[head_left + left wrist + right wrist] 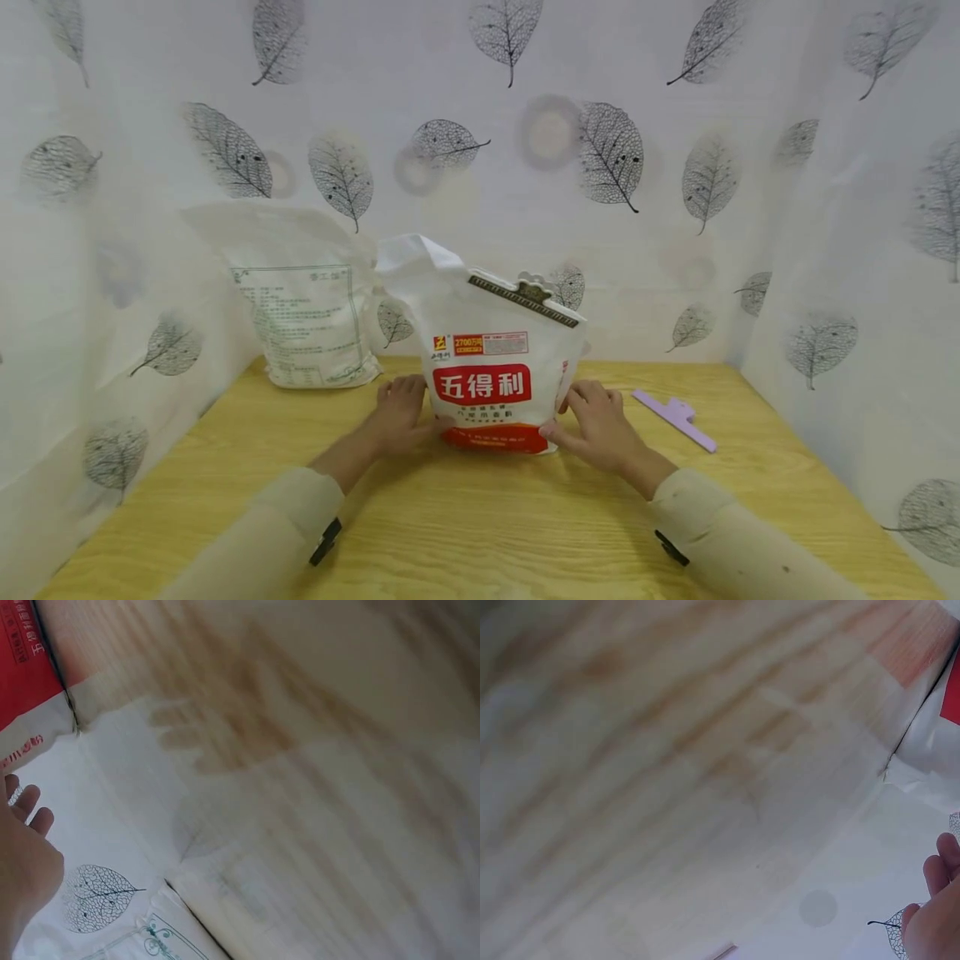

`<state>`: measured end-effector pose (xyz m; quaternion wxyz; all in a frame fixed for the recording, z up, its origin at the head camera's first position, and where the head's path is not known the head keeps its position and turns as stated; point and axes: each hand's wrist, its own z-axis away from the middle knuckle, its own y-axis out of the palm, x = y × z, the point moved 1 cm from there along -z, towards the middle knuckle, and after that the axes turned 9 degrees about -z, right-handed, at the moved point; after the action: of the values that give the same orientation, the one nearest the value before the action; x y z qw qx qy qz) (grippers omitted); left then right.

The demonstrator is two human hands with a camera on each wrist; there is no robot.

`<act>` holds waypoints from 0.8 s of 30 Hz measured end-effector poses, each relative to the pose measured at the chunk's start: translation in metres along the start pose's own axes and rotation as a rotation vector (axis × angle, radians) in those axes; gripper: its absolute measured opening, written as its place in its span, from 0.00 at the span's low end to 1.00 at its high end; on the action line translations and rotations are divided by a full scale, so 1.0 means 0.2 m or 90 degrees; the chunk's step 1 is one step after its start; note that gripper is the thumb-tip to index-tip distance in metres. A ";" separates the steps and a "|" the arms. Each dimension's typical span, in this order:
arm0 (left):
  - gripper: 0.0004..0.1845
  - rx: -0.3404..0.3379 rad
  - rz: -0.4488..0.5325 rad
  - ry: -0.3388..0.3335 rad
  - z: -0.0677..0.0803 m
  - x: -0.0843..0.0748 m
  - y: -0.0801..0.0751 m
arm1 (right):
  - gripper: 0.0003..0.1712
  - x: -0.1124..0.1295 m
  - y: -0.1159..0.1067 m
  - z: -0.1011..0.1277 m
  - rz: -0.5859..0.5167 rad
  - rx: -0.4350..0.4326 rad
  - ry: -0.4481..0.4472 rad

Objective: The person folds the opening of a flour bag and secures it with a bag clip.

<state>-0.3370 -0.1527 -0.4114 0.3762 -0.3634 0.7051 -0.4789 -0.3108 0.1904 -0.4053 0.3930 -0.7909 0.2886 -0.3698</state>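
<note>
A white flour bag with a red label [487, 375] stands upright in the middle of the wooden table [480, 517]. A dark sealing clip [525, 300] runs across its folded top. My left hand [401, 412] rests against the bag's lower left side, fingers fairly straight. On the other side, my right hand [596, 425] touches the lower right edge with its thumb at the bag's front corner. In the left wrist view the red corner of the bag [22, 667] and my fingertips [26, 810] show. The right wrist view catches the bag's edge [937, 735] and some fingertips [937, 874].
A second white bag [307, 308] with green print leans against the back wall at the left. A light purple clip [675, 419] lies on the table to the right of my right hand. Leaf-patterned white walls [847, 250] enclose the table on three sides.
</note>
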 end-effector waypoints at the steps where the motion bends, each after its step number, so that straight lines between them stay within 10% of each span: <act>1: 0.44 -0.006 0.000 0.003 0.00 0.00 0.01 | 0.26 0.00 0.00 0.00 0.000 0.003 -0.003; 24: 0.39 -0.102 -0.163 -0.005 0.00 -0.08 0.08 | 0.34 -0.02 0.04 -0.03 0.091 0.027 -0.017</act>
<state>-0.3323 -0.1334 -0.4234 0.2842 -0.4811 0.6877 -0.4635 -0.3193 0.1866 -0.4101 0.4390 -0.7644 0.3316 -0.3363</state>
